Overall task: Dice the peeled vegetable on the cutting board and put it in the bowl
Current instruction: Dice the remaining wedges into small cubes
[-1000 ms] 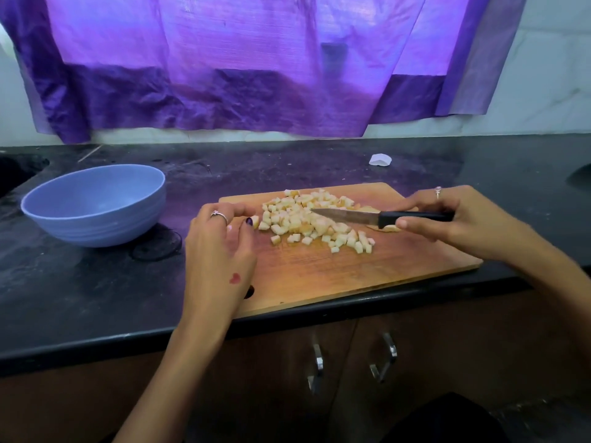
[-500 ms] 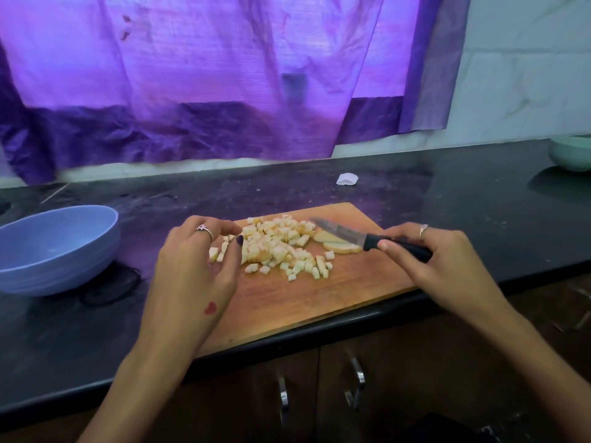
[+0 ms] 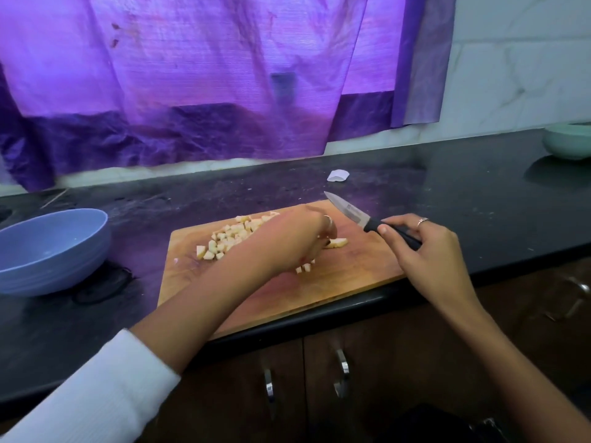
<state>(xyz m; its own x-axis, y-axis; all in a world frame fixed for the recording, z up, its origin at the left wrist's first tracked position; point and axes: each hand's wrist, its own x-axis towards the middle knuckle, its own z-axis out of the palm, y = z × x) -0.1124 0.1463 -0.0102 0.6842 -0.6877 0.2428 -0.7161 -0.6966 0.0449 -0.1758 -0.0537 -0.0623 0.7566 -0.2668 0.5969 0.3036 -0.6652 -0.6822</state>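
Pale diced vegetable pieces (image 3: 224, 243) lie in a heap on the wooden cutting board (image 3: 319, 289) at the counter's front edge. An uncut slice (image 3: 339, 243) sits right of the heap. My left hand (image 3: 300, 238) reaches across the heap, its bent fingers coming down at the slice; the fingertips are hidden and blurred. My right hand (image 3: 428, 251) grips the black handle of the knife (image 3: 348, 213), whose blade is lifted and points up-left over the board's far edge. The blue bowl (image 3: 48, 251) stands left of the board and holds nothing I can see.
The counter is black stone with a purple sheet hanging behind it. A pale green bowl (image 3: 569, 143) sits at the far right, and a white scrap (image 3: 337, 175) lies behind the board. Cabinet doors with metal handles (image 3: 342, 372) are below the counter edge.
My left hand moved from the heap's left side across it to the slice on the right. My right hand lifted the knife off the slice and drew it back to the right.
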